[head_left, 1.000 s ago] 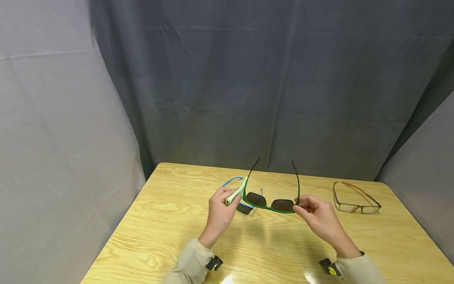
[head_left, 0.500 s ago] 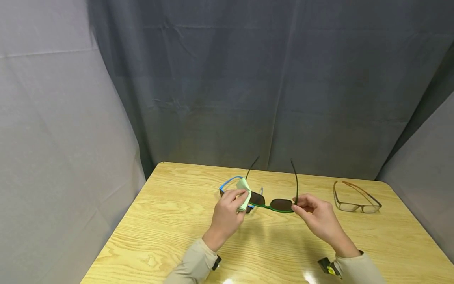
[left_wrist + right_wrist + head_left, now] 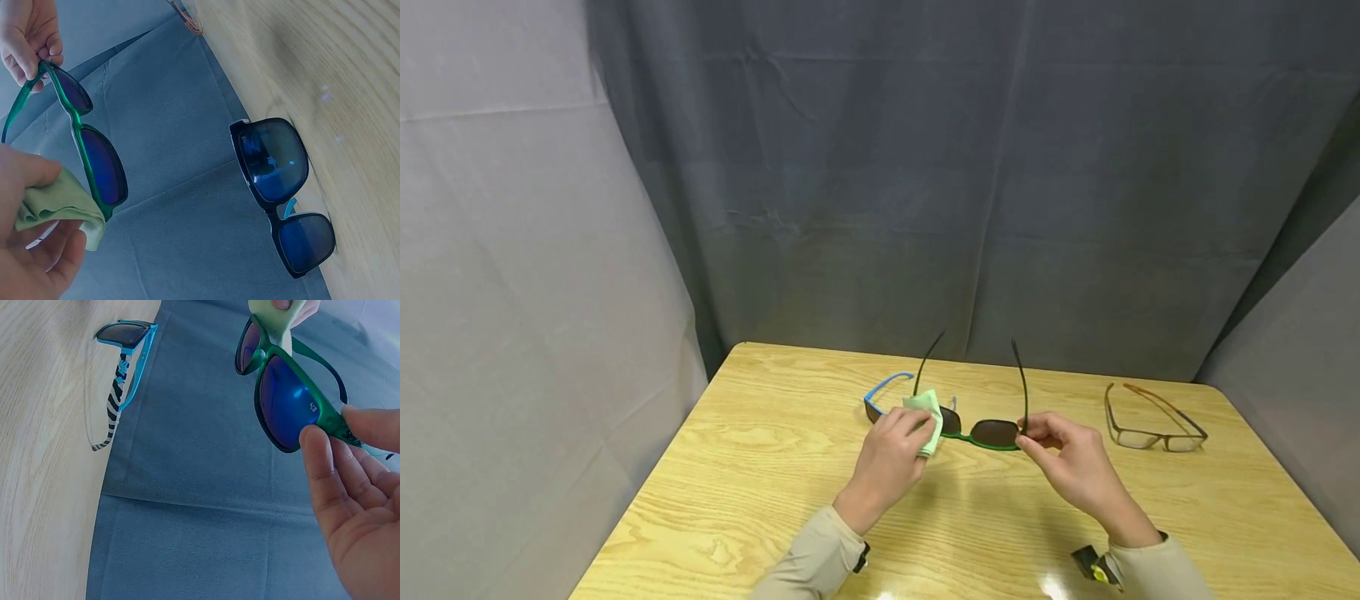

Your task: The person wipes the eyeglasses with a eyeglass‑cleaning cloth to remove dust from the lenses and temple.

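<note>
Green-framed sunglasses (image 3: 995, 433) with dark lenses are held above the table, temples unfolded and pointing away. My right hand (image 3: 1071, 462) pinches them at the right hinge between thumb and fingers; the right wrist view shows the grip beside the blue-violet lens (image 3: 284, 403). My left hand (image 3: 887, 462) grips a folded light green cloth (image 3: 929, 421) over the left end of the frame. In the left wrist view the cloth (image 3: 65, 203) bends between thumb and fingers against the lower end of the sunglasses (image 3: 100, 162). The left lens is partly hidden by cloth and fingers.
Blue sunglasses (image 3: 874, 410) stand on the wooden table (image 3: 737, 467) behind my left hand, partly covered by it. Clear-lens eyeglasses (image 3: 1157, 439) with orange-brown temples lie at the right. A dark grey curtain (image 3: 865, 183) hangs behind the table, with pale cloth on both sides.
The left hand has turned and moved right, bringing the cloth from the left edge of the green sunglasses across their left lens. The right hand has stayed almost still.
</note>
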`<state>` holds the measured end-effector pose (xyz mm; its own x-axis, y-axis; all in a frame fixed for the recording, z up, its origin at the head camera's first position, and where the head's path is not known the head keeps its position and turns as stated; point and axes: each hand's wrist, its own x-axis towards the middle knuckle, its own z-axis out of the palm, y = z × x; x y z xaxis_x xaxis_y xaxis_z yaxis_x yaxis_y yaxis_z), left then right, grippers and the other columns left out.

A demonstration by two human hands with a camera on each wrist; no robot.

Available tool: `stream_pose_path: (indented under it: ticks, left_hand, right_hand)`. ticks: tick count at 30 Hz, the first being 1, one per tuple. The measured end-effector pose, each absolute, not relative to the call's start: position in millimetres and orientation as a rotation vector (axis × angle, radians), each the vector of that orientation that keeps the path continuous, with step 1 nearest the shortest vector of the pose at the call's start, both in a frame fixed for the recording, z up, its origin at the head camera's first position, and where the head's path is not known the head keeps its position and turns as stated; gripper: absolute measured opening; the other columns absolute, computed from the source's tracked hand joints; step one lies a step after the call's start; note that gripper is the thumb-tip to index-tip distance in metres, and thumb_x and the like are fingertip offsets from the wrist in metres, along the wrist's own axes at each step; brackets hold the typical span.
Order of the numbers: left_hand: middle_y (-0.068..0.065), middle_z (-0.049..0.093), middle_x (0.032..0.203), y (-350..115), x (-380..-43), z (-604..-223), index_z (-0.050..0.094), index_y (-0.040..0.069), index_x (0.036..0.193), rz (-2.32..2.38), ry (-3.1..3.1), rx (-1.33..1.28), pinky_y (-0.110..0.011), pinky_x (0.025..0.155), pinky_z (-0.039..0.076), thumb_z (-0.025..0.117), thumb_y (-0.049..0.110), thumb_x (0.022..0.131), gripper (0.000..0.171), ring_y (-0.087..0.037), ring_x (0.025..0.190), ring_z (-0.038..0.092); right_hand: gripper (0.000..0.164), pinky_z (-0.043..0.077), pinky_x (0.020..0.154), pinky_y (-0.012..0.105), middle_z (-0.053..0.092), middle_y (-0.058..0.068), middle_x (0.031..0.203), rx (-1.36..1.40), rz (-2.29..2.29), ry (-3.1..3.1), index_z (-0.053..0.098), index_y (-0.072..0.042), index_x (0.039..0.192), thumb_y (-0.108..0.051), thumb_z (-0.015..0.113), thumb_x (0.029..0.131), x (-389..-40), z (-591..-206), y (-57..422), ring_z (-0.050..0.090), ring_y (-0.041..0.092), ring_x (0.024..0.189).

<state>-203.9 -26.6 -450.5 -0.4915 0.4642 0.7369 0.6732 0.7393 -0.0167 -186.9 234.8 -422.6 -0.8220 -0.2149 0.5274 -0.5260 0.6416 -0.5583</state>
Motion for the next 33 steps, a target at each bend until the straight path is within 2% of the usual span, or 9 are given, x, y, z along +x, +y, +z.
stream_pose_path:
  ticks: [8,14,20,25,33]
  left_hand:
    - [0.001,0.066,0.106,-22,-202,-449,0.072,0.013,0.101,-0.260,-2.245,-0.859,-0.027,0.080,0.049,0.078,0.013,0.072,0.030,-0.016,0.100,0.058]
    - [-0.001,0.064,0.111,-19,-202,-453,0.071,0.015,0.097,-0.177,-2.252,-0.817,-0.028,0.079,0.050,0.080,0.016,0.069,0.029,-0.018,0.104,0.057]
    - [-0.007,0.064,0.117,-13,-201,-453,0.069,0.013,0.090,-0.090,-2.240,-0.750,-0.032,0.082,0.049,0.077,0.016,0.069,0.022,-0.022,0.109,0.057]
    - [-0.009,0.065,0.115,-7,-198,-452,0.067,0.014,0.092,0.005,-2.288,-0.680,-0.033,0.080,0.049,0.074,0.018,0.070,0.023,-0.021,0.106,0.058]
    - [-0.005,0.063,0.120,-3,-193,-449,0.065,0.015,0.110,0.186,-2.409,-0.624,-0.034,0.083,0.042,0.070,0.026,0.078,0.034,-0.018,0.109,0.055]
  right_hand:
    - [0.021,0.054,0.061,0.024,0.065,-0.011,0.077,0.641,1.001,-2.401,0.067,-0.009,0.094,0.002,0.075,0.077,-188,-424,232,0.063,0.003,0.068]
    - [0.022,0.054,0.063,0.023,0.064,-0.011,0.077,0.670,0.986,-2.382,0.067,-0.009,0.092,0.003,0.075,0.075,-189,-425,229,0.062,0.003,0.068]
    - [0.024,0.055,0.063,0.027,0.064,-0.013,0.077,0.696,0.966,-2.360,0.067,-0.010,0.091,0.004,0.076,0.074,-189,-423,227,0.062,0.003,0.068]
    - [0.027,0.056,0.063,0.032,0.064,-0.012,0.078,0.741,0.975,-2.326,0.066,-0.010,0.090,0.007,0.076,0.072,-190,-423,227,0.062,0.003,0.068]
    - [0.029,0.050,0.067,0.013,0.066,-0.009,0.079,0.753,0.950,-2.256,0.067,-0.008,0.089,0.010,0.077,0.069,-191,-424,228,0.063,0.005,0.068]
